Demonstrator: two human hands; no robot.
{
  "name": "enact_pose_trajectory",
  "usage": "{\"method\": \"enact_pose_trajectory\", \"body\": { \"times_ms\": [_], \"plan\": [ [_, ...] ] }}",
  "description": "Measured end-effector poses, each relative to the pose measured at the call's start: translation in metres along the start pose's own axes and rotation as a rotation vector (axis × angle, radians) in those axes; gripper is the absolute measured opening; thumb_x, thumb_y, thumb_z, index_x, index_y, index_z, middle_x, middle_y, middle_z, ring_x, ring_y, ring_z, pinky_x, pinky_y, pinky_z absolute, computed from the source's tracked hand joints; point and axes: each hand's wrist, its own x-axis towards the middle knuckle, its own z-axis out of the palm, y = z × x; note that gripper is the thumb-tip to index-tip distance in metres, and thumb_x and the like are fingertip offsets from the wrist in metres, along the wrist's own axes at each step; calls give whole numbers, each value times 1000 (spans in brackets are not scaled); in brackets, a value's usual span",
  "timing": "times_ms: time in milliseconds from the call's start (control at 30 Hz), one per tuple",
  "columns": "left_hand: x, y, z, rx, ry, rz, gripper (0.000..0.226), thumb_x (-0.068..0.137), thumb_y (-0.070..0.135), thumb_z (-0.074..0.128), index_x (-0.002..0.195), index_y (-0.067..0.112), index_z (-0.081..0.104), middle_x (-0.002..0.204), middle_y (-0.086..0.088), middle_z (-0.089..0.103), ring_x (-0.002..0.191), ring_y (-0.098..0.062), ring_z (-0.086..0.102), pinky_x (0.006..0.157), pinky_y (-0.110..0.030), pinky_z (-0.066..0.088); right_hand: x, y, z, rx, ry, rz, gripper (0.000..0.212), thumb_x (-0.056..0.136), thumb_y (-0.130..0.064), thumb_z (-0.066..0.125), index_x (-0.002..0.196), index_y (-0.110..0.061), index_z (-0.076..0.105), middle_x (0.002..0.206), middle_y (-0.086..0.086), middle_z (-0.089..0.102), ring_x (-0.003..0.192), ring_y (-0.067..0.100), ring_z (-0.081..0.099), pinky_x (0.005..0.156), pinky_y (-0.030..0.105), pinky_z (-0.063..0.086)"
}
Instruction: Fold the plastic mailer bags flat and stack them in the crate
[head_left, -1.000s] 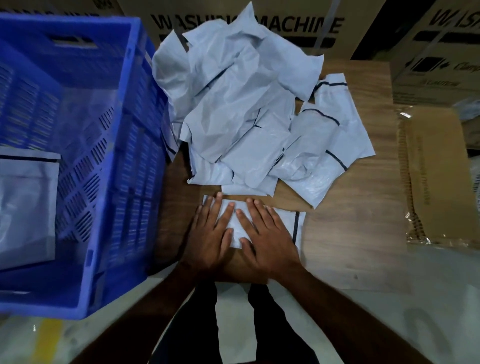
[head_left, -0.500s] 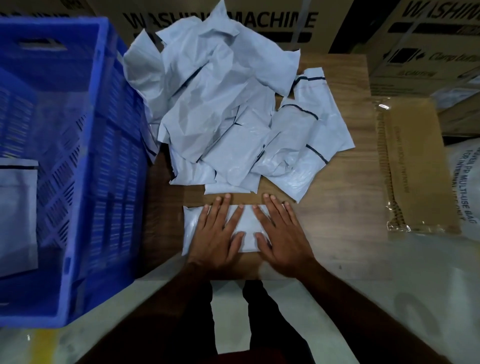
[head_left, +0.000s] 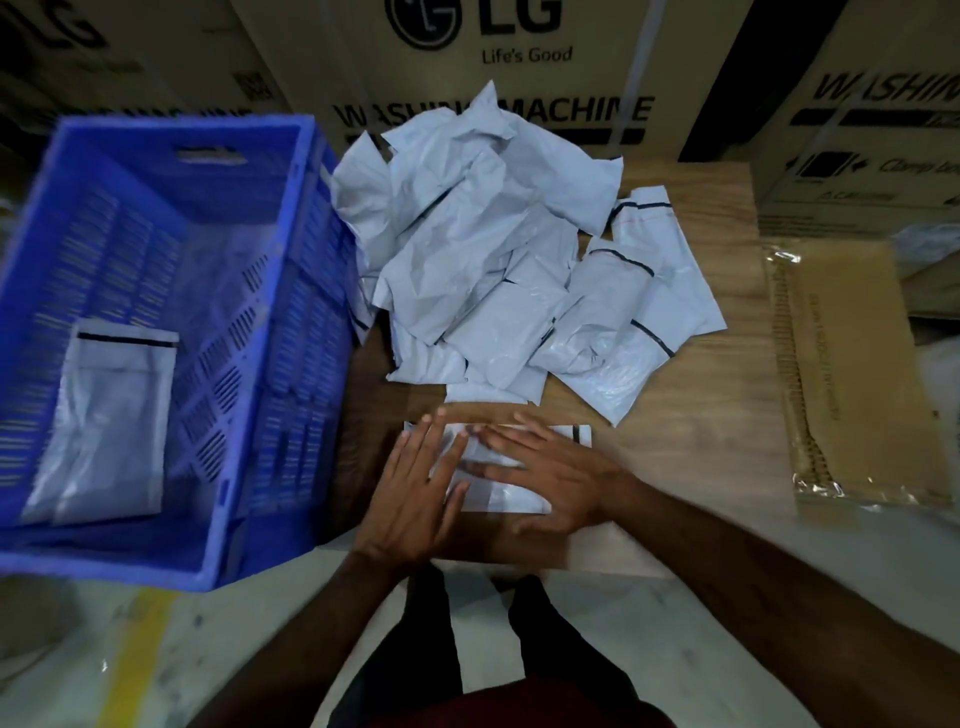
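A folded white mailer bag (head_left: 519, 493) lies on the wooden table (head_left: 691, 415) near its front edge. My left hand (head_left: 415, 493) rests flat on the bag's left part, fingers spread. My right hand (head_left: 550, 473) lies flat across its middle, fingers pointing left toward the left hand. Behind them sits a loose pile of crumpled white mailer bags (head_left: 493, 270) with black strips. A blue slatted crate (head_left: 171, 332) stands at the left. One flat mailer bag (head_left: 114, 431) lies on its floor.
Large cardboard washing-machine boxes (head_left: 519, 78) stand behind the table. A wrapped brown pack (head_left: 857, 374) lies at the right end. The table's front edge is just below my wrists. A yellow floor line (head_left: 135, 654) runs at lower left.
My right hand has turned and slid left over the bag, fingers now pointing toward the left hand. The camera has tilted up, showing more of the crate and boxes.
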Motion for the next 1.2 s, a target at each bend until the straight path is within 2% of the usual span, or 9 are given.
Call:
{"method": "enact_pose_trajectory", "body": {
  "times_ms": [167,267,367,500,633,733,900,1033,1200],
  "plan": [
    [-9,-1,-14,48,-10,-68,58,111,40,22,157,9,41,166,-24,26,153,-39,28,125,-49,17,11,-6,20,-40,44,25,62,110,-47,37,166,-34,15,175,10,3,162,24,3,128,52,15],
    [-7,2,-20,64,-13,-71,62,112,43,15,154,8,43,164,-26,30,150,-42,35,121,-52,22,17,-13,24,-2,67,85,63,105,-34,38,165,-31,23,174,10,11,161,25,9,127,54,19],
    [-3,6,-34,77,8,-98,59,110,43,20,158,11,36,167,-23,24,153,-38,30,124,-49,18,19,-24,19,59,100,152,68,102,-29,41,166,-33,18,174,7,14,160,24,15,128,53,17],
    [1,10,-77,40,124,-132,58,111,42,21,162,15,27,170,-17,19,158,-31,19,127,-48,15,12,-49,-8,160,347,296,67,101,-23,42,165,-31,23,172,4,21,158,20,23,127,51,19],
    [10,4,-120,33,229,-148,56,111,38,27,161,14,34,172,-14,16,160,-29,12,129,-48,10,16,-65,-47,208,585,385,65,99,-14,45,162,-27,34,172,0,23,158,17,21,128,50,19],
    [18,-1,-148,49,264,-115,57,110,37,31,162,15,30,172,-13,13,160,-31,10,129,-49,7,31,-65,-76,245,673,433,65,98,-14,43,162,-27,35,172,1,24,159,19,21,127,55,21],
    [33,-28,-176,144,272,-58,61,107,37,39,162,15,30,171,-17,15,159,-34,12,127,-53,12,69,-63,-117,194,748,468,67,97,-16,41,163,-25,33,172,3,21,160,20,17,128,52,14],
    [34,-60,-193,147,300,-101,61,108,41,33,162,14,32,172,-17,12,159,-35,13,126,-53,12,104,-77,-139,151,786,520,69,95,-18,35,163,-24,31,173,4,20,160,20,16,128,51,12],
    [14,-125,-209,110,346,-93,60,108,42,32,162,16,33,172,-14,11,159,-32,12,127,-53,12,163,-106,-160,85,833,589,69,93,-18,38,162,-19,35,170,9,26,158,25,23,127,51,13]
  ]
}}
